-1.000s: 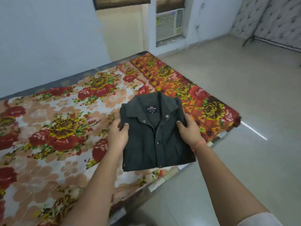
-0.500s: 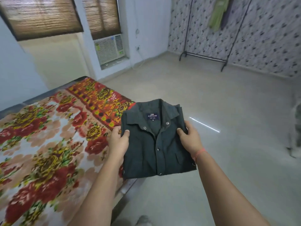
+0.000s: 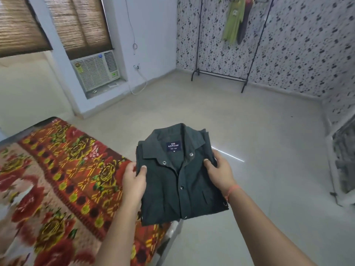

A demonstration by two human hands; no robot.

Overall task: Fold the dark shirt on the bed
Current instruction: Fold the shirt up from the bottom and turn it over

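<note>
"Bedding at the left, what kind?"

"It's a floral blanket (image 3: 57,179) in red, yellow and cream, spread over the bed that fills the lower left. Its near corner runs under the shirt in this view."

"And the room?"

"The pale floor (image 3: 259,131) has a thin bright streak of light (image 3: 229,156) just beyond the right hand. A window air conditioner (image 3: 96,71) sits low in the far wall under brown blinds (image 3: 80,25), and a white cord (image 3: 142,81) loops down beside it. The right-hand wall has speckled black-on-white wallpaper (image 3: 307,54)."

"Anything holding something?"

"A black clothes rack (image 3: 219,77) stands against that wallpaper. A lime-green garment (image 3: 232,22) hangs near its top, with a darker one (image 3: 244,25) just beside it."

"Where is the dark shirt?"

"The dark shirt (image 3: 172,189) is folded into a neat rectangle with the snap front up and the collar pointing away from the person. A blue ARROW label (image 3: 173,145) shows inside the collar. Both hands hold it over the bed's corner and the floor past it. I cannot tell whether its lower edge touches the blanket."

"Fingers?"

"The left hand (image 3: 134,181) pinches the left edge, thumb flat on top and the other fingers tucked beneath the fabric, mostly hidden. The right hand (image 3: 219,173) pinches the right edge the same way, with its thumb near the collar. An orange thread (image 3: 232,191) circles the right wrist."
</note>
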